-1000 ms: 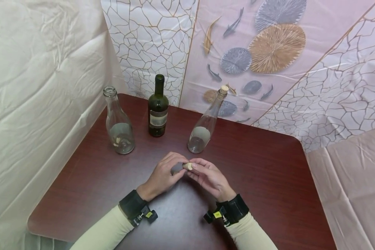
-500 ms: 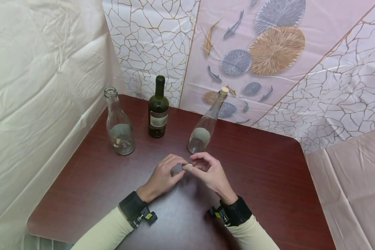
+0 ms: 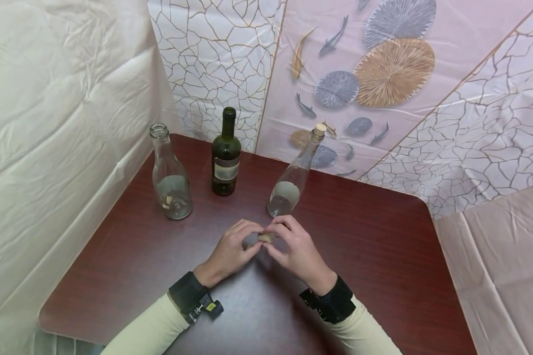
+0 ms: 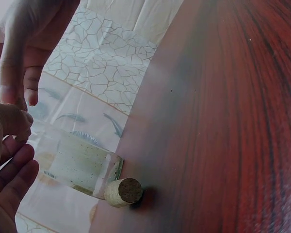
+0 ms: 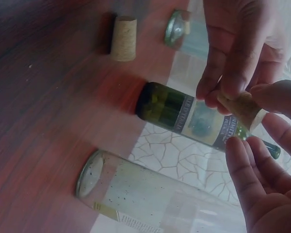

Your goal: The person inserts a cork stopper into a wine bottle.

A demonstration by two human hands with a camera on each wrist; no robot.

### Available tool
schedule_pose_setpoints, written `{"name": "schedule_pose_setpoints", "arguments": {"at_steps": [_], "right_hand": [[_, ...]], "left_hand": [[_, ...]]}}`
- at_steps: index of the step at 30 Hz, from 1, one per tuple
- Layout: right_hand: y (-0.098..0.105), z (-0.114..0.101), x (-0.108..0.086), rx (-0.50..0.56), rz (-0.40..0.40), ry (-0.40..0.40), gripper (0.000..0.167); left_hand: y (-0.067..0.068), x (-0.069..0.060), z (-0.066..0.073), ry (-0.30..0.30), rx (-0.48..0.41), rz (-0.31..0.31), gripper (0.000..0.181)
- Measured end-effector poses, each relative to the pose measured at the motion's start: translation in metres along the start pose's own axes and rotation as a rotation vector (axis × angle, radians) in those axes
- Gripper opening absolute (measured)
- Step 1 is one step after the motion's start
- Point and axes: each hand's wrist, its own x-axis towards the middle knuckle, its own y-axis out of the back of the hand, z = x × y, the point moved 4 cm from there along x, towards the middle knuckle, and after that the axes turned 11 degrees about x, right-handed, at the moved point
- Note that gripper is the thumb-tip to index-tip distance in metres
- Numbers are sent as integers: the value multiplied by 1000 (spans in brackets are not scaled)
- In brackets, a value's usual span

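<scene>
You held a short tan cork (image 5: 246,110) over the middle of the dark-red wood-grained table (image 3: 373,241), your left hand (image 3: 231,250) pinching its left end and your right hand (image 3: 299,252), fingers curved, its right. Another tan cork (image 5: 124,39) lay on its side. Beyond stood a clear glass bottle (image 3: 171,180) left, a green glass bottle (image 3: 226,172) further back, and a cork-stoppered clear bottle (image 3: 286,192) right.

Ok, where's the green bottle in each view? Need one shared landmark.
Head: green bottle, upright, left of centre.
Left wrist: not in it.
Right wrist: right of centre, neck pointing right.
Landmark: corked clear bottle; head, right of centre; left wrist, lower left; right wrist, bottom.
</scene>
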Motion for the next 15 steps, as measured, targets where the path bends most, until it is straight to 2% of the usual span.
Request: {"name": "schedule_pose_setpoints", "arguments": {"at_steps": [4, 15], "right_hand": [[-2, 1, -1, -29, -21, 2, 29], [-6, -2, -4, 6, -6, -5, 24]], "left_hand": [[0, 0, 0, 7, -5, -1, 30], [-2, -1, -1, 16, -26, -33, 29]]}}
